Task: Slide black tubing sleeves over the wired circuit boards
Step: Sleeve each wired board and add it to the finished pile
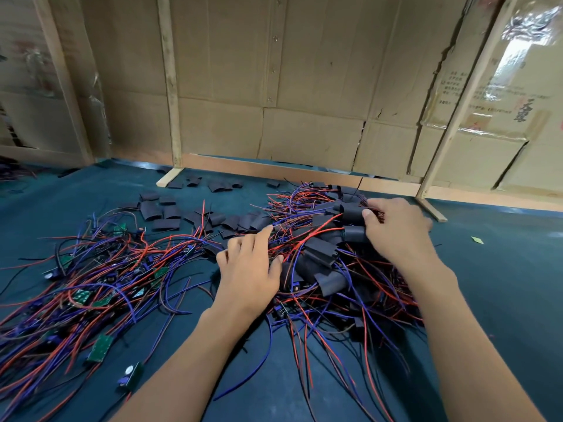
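With a sleeved pile (323, 263) under both hands, the right hand (396, 229) seemingly pinching a black sleeve (353, 213) and the left hand (249, 269) lying flat, many bare wired boards (100, 300) remain at left.

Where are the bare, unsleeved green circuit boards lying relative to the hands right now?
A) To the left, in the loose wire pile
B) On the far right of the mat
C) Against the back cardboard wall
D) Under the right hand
A: the bare green circuit boards lie among the red and blue wires left of the left hand, while the right hand grips a black tubing sleeve in the sleeved pile.
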A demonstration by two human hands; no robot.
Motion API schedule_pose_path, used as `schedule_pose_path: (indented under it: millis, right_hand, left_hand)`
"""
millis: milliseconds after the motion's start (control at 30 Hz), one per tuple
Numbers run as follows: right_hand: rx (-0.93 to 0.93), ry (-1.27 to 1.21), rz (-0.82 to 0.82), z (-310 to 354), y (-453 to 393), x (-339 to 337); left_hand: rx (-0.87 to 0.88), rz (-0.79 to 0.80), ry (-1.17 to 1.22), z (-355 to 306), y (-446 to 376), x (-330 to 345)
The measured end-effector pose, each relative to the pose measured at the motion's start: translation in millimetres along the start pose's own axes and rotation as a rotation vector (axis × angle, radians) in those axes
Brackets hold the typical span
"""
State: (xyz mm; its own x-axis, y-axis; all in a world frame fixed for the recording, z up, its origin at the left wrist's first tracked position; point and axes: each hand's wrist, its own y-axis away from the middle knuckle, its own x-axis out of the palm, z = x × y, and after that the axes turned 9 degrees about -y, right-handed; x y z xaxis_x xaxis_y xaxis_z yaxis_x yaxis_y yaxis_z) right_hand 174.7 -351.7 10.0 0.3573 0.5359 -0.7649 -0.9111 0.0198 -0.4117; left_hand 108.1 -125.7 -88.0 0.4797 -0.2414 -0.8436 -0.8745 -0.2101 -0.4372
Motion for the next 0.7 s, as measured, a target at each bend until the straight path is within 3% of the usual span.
schedule_pose_path:
  millis: [100, 167, 233, 367, 433, 500, 567, 633, 700]
  right_hand:
    - [-0.179, -0.075, -0.277, 19, 21, 16]
    - [-0.378, -0.139, -0.380, 33, 44, 28]
    - [-0.595, -0.172, -0.314, 43, 68, 41]
    - [-0.872, -0.258, 0.006, 46, 94, 64]
    - [-0.878, -0.255, 0.109, 46, 94, 70]
    - [-0.843, -0.257, 0.159, 46, 92, 73]
    - [-0.828, -0.258, 0.170, 45, 92, 75]
    - [-0.829, -0.254, 0.168, 44, 92, 77]
    - [-0.824, -0.259, 0.166, 44, 92, 77]
  left_hand:
    - [0.002, -0.023, -0.007, 0, -2, -1]
    - [-0.021, 0.019, 0.012, 0, -6, -7]
    - [-0.082, 0.105, 0.082, 5, -17, -19]
    - [-0.184, 0.304, 0.178, 32, -50, -55]
    - [-0.180, 0.222, 0.086, 52, -64, -75]
    - [-0.200, 0.154, -0.157, 75, -74, -93]
    - [-0.287, 0.339, -0.457, 95, -78, -107]
    - [-0.351, 0.577, -0.587, 106, -72, -112]
    - [-0.292, 0.584, -0.602, 113, -62, -105]
